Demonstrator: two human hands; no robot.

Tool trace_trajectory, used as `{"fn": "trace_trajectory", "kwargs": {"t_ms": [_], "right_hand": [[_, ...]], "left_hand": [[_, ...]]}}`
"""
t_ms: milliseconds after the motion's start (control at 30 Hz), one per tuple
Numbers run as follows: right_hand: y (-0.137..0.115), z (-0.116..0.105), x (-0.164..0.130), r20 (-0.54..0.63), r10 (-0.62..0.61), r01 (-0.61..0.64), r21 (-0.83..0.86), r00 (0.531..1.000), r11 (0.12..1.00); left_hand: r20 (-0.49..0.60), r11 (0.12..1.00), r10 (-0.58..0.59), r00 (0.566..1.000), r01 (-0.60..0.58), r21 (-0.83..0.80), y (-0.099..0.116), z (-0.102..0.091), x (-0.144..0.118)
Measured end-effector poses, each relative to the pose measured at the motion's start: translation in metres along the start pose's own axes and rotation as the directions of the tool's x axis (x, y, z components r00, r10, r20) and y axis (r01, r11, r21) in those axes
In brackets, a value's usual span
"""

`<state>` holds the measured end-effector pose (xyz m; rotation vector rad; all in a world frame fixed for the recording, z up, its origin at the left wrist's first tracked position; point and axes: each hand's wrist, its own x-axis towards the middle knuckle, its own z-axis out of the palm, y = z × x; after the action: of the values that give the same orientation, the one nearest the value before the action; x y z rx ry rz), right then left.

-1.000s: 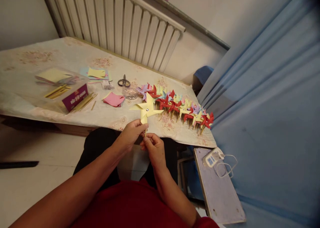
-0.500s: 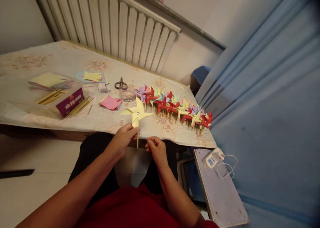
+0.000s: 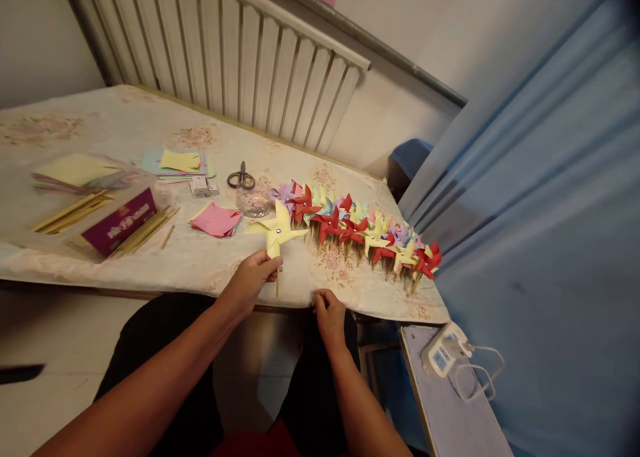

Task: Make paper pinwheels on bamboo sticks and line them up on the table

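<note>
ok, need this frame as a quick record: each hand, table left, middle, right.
left hand: holds yellow pinwheel, blades up, stick end showing below
right hand: at table's near edge, fingers curled, no held item visible
table_left: loose sticks beside purple label
table_middle: pink-topped paper stack; scissors behind clear dish
table_right: upright pinwheels, several colours

Black trousers (image 3: 313, 383), dark red top (image 3: 277, 442), bare forearms (image 3: 175, 367)
</note>
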<state>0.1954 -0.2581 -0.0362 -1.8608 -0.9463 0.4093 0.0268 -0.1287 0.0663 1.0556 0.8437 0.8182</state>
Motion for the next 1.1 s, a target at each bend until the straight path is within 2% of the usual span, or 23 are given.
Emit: {"fn": "trace_trajectory", "kwargs": {"t_ms": [100, 233, 433, 600, 733, 867, 967, 1100], "right_hand": [[0.0, 0.009, 0.006, 0.026, -0.027, 0.027, -0.016, 0.999, 0.999], [-0.002, 0.015, 0.012, 0.003, 0.003, -0.003, 0.008, 1.0, 1.0], [-0.008, 0.021, 0.019, -0.055, -0.072, 0.07, -0.042, 0.996, 0.997], [-0.021, 0.032, 0.03, -0.065, -0.219, 0.216, -0.05, 0.974, 0.975], [-0.032, 0.046, 0.049, -0.088, -0.276, 0.278, 0.012, 0.957, 0.961], [-0.048, 0.064, 0.077, -0.181, -0.216, 0.248, 0.177, 0.959, 0.952], [-0.069, 0.076, 0.102, -0.258, -0.15, 0.235, 0.34, 0.954, 0.911], [-0.095, 0.081, 0.133, -0.242, -0.203, 0.276, 0.329, 0.949, 0.903]], "left_hand": [[0.001, 0.998, 0.067, 0.998, -0.067, -0.012, 0.008, 0.001, 0.03], [0.034, 0.989, 0.15, 0.988, -0.149, -0.019, 0.015, 0.002, 0.068], [0.074, 0.982, 0.189, 0.979, -0.188, -0.013, 0.009, -0.007, 0.105], [0.092, 0.989, 0.146, 0.985, -0.148, 0.019, -0.003, -0.02, 0.116], [0.102, 0.988, 0.131, 0.986, -0.138, 0.062, -0.013, -0.031, 0.12], [0.12, 0.989, 0.104, 0.987, -0.115, 0.089, -0.017, -0.036, 0.122], [0.151, 0.989, 0.09, 0.984, -0.106, 0.1, -0.016, -0.036, 0.123], [0.147, 0.991, 0.069, 0.987, -0.086, 0.107, -0.013, -0.036, 0.124]]}}
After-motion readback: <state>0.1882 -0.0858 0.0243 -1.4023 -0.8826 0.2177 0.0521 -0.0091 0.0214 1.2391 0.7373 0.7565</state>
